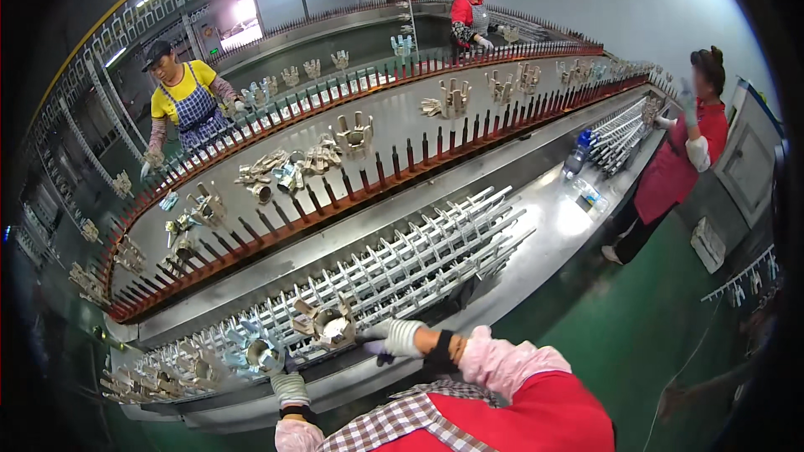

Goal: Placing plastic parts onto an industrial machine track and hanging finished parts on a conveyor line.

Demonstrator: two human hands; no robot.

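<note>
My left hand [290, 387], in a pale striped glove, is at the near edge of the white racks [402, 259], right beside a pale blue clawed holder [258, 355]. Its fingers are mostly hidden. To its right, my right hand [397, 340] has its dark-tipped fingers bent in at the racks' edge, close to a beige clawed holder [329, 324] with a round opening. What those fingers hold, if anything, is too small to make out. More beige holders [163, 378] sit along the racks' left end.
Beyond the racks, a conveyor [402, 169] lined with upright dark pins curves around a metal table bearing clawed holders [354, 132] and loose pieces [289, 172]. A blue bottle [577, 153] stands by further racks. Co-workers stand at left [188, 100], far back [471, 17] and right [682, 146].
</note>
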